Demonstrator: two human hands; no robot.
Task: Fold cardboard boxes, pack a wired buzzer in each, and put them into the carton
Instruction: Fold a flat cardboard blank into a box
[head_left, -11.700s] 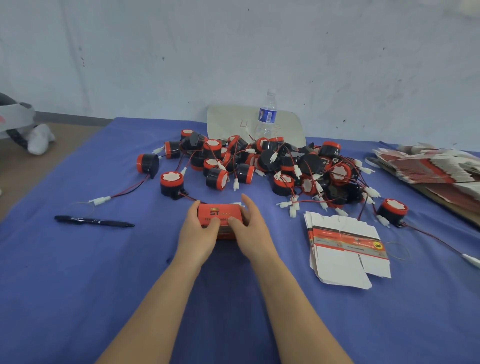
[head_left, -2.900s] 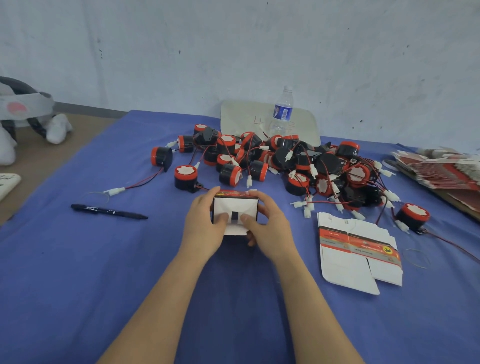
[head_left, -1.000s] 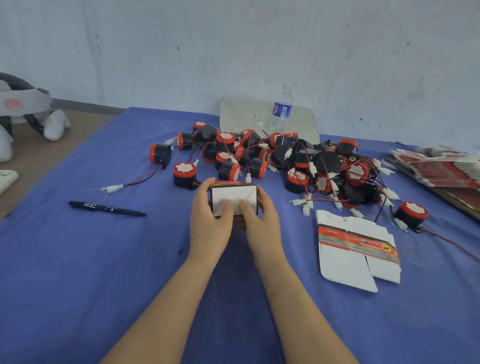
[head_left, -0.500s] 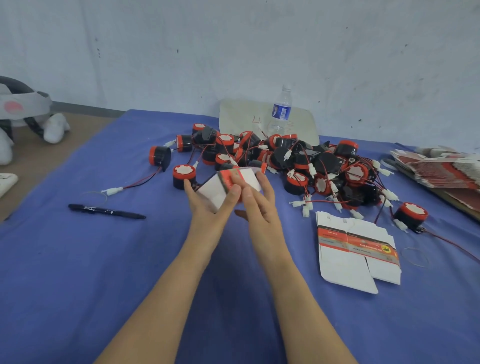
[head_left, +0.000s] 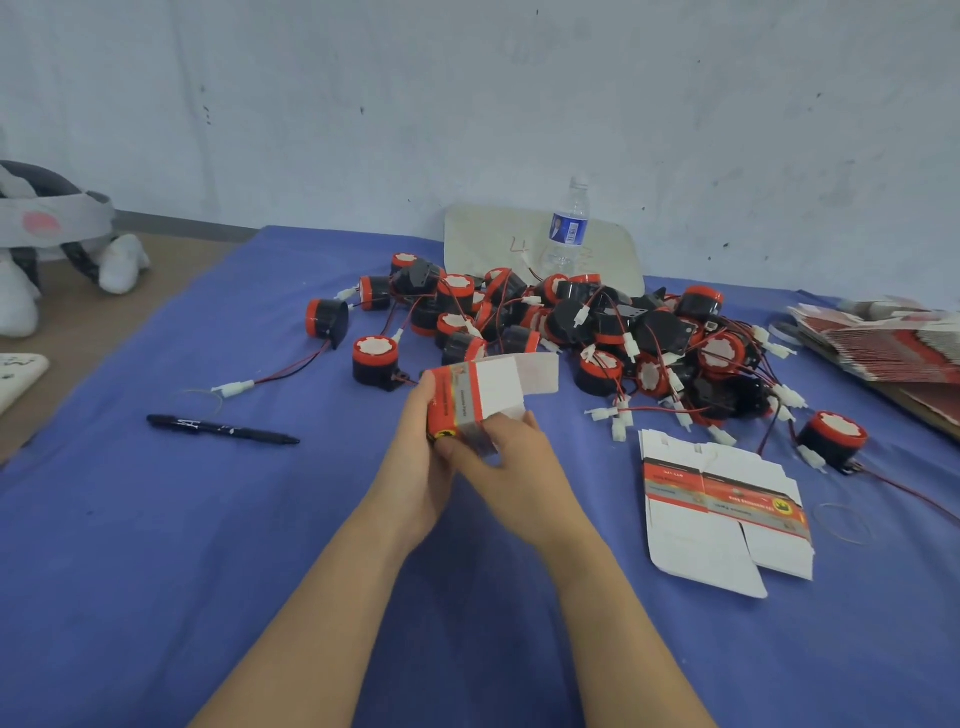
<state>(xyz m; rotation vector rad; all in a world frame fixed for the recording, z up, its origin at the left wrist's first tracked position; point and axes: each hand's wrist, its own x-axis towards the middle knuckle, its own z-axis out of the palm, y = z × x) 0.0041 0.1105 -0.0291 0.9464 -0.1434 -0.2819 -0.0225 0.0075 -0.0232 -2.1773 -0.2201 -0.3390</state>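
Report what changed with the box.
The box was turned: its white end faced the camera, now a red side does, with a flap open at its far end. The left hand and right hand kept hold. Buzzers, pen and flat blanks stayed put.

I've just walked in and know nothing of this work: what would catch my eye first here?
Most striking is the heap of red-and-black buzzers with tangled wires, at the far middle of the table. Just in front, the left hand and right hand hold a half-folded box, one flap open. Flat boxes lie to the right, a pen to the left.
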